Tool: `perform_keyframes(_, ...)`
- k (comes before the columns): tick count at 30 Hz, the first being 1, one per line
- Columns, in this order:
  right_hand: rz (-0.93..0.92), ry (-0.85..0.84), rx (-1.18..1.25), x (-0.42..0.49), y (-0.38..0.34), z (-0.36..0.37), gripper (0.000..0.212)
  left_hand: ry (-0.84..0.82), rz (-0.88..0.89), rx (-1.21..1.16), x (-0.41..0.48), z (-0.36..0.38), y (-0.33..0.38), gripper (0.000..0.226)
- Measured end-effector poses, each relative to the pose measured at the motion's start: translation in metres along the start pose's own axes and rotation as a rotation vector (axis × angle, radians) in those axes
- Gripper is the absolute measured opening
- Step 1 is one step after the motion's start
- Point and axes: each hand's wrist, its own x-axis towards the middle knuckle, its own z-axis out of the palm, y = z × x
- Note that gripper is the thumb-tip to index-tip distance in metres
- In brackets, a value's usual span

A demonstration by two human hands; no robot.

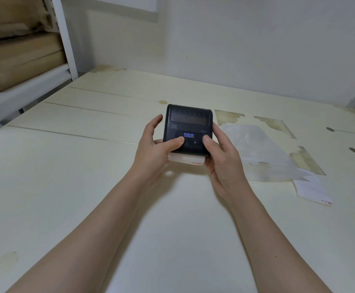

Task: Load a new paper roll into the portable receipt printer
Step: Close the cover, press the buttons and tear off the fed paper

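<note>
A black portable receipt printer (190,123) is held above the cream table (66,166), its lid shut and blue lights lit on its front panel. My left hand (155,149) grips its left side, thumb on the panel. My right hand (218,153) grips its right side, thumb resting on the panel's right edge. A strip of white paper (186,159) with red print sticks out of the printer's near edge, between my hands.
A crumpled clear plastic wrapper (263,153) lies on the table to the right of the printer. A loose white label strip (314,191) with a red logo lies beyond it. Brown parcels (18,51) sit on a white shelf at the far left.
</note>
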Motion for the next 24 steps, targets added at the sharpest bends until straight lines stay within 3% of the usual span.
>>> perform_keyframes(15,-0.016,-0.006,0.017,-0.0023,-0.0016,-0.0017,0.058,-0.087,0.081,0.026,-0.0002,0.0007,-0.0028,0.073)
perform_keyframes(19,-0.033,-0.001,-0.002,-0.0011,0.0003,-0.0021,0.061,-0.082,0.086,-0.001,0.0005,0.0001,-0.0017,0.052)
perform_keyframes(24,-0.05,-0.009,-0.029,-0.0011,0.0006,-0.003,0.064,-0.076,0.12,0.035,-0.0049,0.0021,0.0033,0.049)
